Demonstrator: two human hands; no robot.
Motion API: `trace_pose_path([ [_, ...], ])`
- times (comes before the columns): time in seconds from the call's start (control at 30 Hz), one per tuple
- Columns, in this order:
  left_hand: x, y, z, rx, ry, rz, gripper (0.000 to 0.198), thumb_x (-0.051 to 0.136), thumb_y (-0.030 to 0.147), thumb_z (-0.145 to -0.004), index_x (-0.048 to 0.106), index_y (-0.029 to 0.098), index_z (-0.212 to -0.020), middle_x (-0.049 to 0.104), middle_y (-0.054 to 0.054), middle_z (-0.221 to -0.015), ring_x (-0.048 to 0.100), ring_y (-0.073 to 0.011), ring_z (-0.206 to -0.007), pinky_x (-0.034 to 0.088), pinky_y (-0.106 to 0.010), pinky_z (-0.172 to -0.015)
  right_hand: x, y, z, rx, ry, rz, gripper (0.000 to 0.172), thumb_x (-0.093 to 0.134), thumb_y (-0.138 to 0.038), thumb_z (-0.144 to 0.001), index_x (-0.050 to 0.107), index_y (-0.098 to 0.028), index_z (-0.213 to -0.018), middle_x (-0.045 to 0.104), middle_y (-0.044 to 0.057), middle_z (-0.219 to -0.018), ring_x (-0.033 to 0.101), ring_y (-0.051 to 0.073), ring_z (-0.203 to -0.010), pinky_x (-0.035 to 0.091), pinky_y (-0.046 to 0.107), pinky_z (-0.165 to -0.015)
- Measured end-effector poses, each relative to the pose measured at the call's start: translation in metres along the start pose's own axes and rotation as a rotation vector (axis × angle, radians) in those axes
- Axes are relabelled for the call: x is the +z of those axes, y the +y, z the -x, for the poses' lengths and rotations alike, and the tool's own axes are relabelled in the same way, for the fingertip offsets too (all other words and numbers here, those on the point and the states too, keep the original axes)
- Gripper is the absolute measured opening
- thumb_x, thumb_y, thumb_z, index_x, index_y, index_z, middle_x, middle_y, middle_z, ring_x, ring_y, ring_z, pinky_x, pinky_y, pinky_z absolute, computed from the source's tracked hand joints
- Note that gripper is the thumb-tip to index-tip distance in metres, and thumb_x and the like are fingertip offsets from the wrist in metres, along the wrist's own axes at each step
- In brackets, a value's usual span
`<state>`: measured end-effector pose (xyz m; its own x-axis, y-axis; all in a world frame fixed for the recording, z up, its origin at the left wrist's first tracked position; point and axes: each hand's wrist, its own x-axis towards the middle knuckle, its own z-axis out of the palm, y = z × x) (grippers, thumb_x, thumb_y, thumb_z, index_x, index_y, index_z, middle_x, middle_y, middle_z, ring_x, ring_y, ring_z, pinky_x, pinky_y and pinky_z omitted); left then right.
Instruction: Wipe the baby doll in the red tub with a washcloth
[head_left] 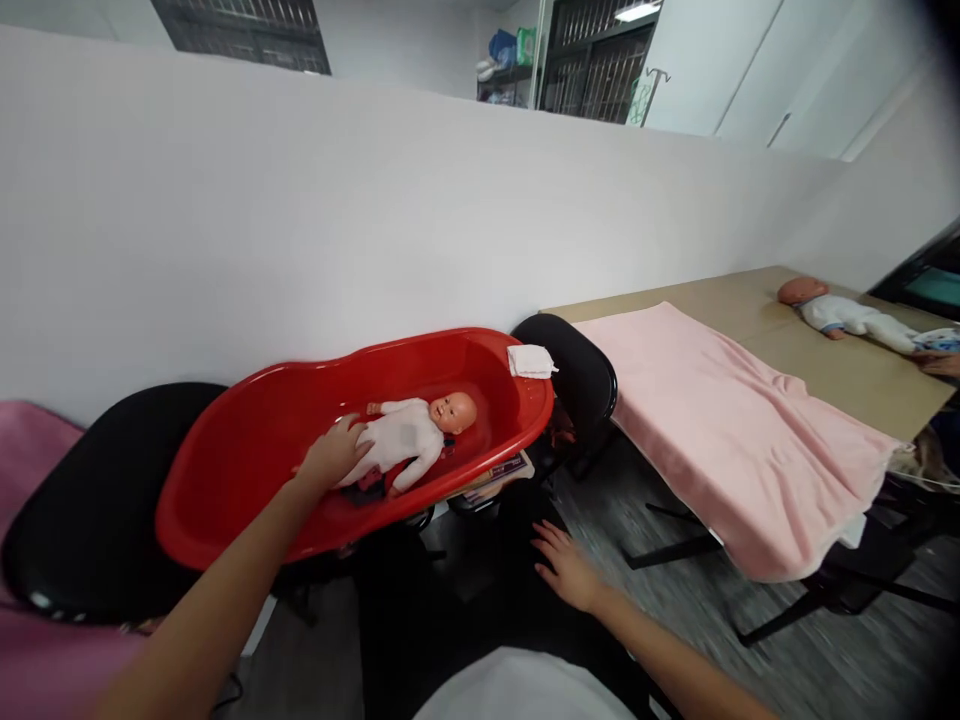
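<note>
A baby doll [411, 440] in a pale pink suit lies on its back inside a red plastic baby tub [247, 450], head toward the right. My left hand [334, 455] rests on the doll's lower body, fingers curled over it. My right hand [568, 570] hovers open in the air below the tub's right end, fingers spread, holding nothing. A folded white cloth [530, 360] sits on the tub's right rim.
The tub rests on black chairs [90, 510] against a white partition wall. To the right, a pink towel [720, 420] drapes over a wooden table [825, 360]. A second doll [840, 312] lies at the table's far end beside another person's hand [941, 364].
</note>
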<state>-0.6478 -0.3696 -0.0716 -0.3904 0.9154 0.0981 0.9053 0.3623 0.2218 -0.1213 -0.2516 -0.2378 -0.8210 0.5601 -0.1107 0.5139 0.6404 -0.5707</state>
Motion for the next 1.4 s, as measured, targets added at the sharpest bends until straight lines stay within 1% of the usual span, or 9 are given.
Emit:
trace_pose_path([
  [0.13,0.005,0.070,0.070,0.103,0.297,0.119,0.032,0.045,0.025,-0.115,0.068,0.005,-0.124,0.067,-0.015,-0.137,0.055,-0.0259,-0.141,0.041,-0.042,-0.126,0.025,0.006,0.013,-0.014,0.074,0.093,0.049,0.053,-0.029,-0.104,0.072,-0.025,-0.149,0.045,0.010,-0.176,0.033,0.036,-0.168,0.028,0.067,-0.137],
  [0.23,0.047,0.123,0.149,-0.114,0.486,0.319,0.028,0.046,0.036,-0.112,0.068,0.019,-0.109,0.072,-0.012,-0.119,0.067,-0.0239,-0.118,0.056,-0.037,-0.108,0.028,0.016,0.025,-0.027,0.137,0.067,0.047,0.047,-0.031,-0.108,0.075,-0.024,-0.144,0.049,0.009,-0.173,0.037,0.035,-0.167,0.030,0.067,-0.135],
  [0.3,0.088,0.157,0.204,-0.286,0.400,0.435,0.028,0.044,0.039,-0.109,0.067,0.022,-0.104,0.073,-0.011,-0.109,0.070,-0.0248,-0.106,0.059,-0.036,-0.094,0.028,0.022,0.033,-0.024,0.162,0.048,0.047,0.045,-0.034,-0.109,0.075,-0.024,-0.144,0.050,0.010,-0.173,0.037,0.035,-0.167,0.030,0.066,-0.135],
  [0.37,0.131,0.187,0.251,-0.394,0.254,0.532,0.031,0.041,0.041,-0.107,0.067,0.024,-0.105,0.073,-0.011,-0.109,0.071,-0.0251,-0.106,0.059,-0.035,-0.096,0.027,0.026,0.038,-0.015,0.173,0.036,0.048,0.044,-0.036,-0.111,0.074,-0.023,-0.146,0.049,0.010,-0.173,0.036,0.034,-0.167,0.030,0.064,-0.135],
  [0.5,0.191,0.227,0.309,-0.448,-0.033,0.500,0.037,0.039,0.038,-0.108,0.073,0.026,-0.111,0.077,-0.011,-0.116,0.074,-0.0275,-0.113,0.056,-0.038,-0.103,0.025,0.020,0.033,-0.030,0.150,0.033,0.048,0.045,-0.033,-0.110,0.073,-0.022,-0.147,0.048,0.010,-0.174,0.035,0.034,-0.167,0.029,0.062,-0.136],
  [0.6,0.202,0.233,0.320,-0.411,-0.152,0.434,0.037,0.041,0.034,-0.108,0.077,0.026,-0.116,0.079,-0.009,-0.120,0.075,-0.0275,-0.116,0.055,-0.038,-0.105,0.026,0.008,0.020,-0.046,0.124,0.038,0.046,0.047,-0.030,-0.108,0.074,-0.023,-0.145,0.049,0.008,-0.174,0.036,0.034,-0.167,0.029,0.062,-0.135],
  [0.77,0.194,0.222,0.307,-0.415,-0.155,0.420,0.036,0.041,0.026,-0.111,0.076,0.022,-0.119,0.078,-0.008,-0.121,0.075,-0.0228,-0.115,0.055,-0.032,-0.101,0.029,0.001,0.013,-0.074,0.134,0.033,0.044,0.049,-0.028,-0.107,0.076,-0.023,-0.142,0.052,0.008,-0.172,0.038,0.035,-0.165,0.030,0.063,-0.134],
  [0.97,0.189,0.232,0.300,-0.318,-0.287,0.330,0.033,0.044,0.022,-0.114,0.076,0.022,-0.122,0.079,-0.004,-0.120,0.074,-0.0207,-0.116,0.052,-0.029,-0.101,0.034,0.010,0.026,-0.085,0.242,0.047,0.045,0.046,-0.030,-0.108,0.077,-0.022,-0.140,0.054,0.009,-0.169,0.042,0.035,-0.163,0.035,0.062,-0.133],
  [1.4,0.197,0.232,0.297,-0.324,-0.223,0.354,0.031,0.048,0.020,-0.113,0.078,0.022,-0.121,0.080,-0.004,-0.117,0.077,-0.0199,-0.111,0.055,-0.027,-0.097,0.036,0.006,0.018,-0.148,0.247,0.059,0.042,0.050,-0.028,-0.107,0.077,-0.024,-0.138,0.058,0.009,-0.166,0.047,0.033,-0.161,0.040,0.063,-0.130],
])
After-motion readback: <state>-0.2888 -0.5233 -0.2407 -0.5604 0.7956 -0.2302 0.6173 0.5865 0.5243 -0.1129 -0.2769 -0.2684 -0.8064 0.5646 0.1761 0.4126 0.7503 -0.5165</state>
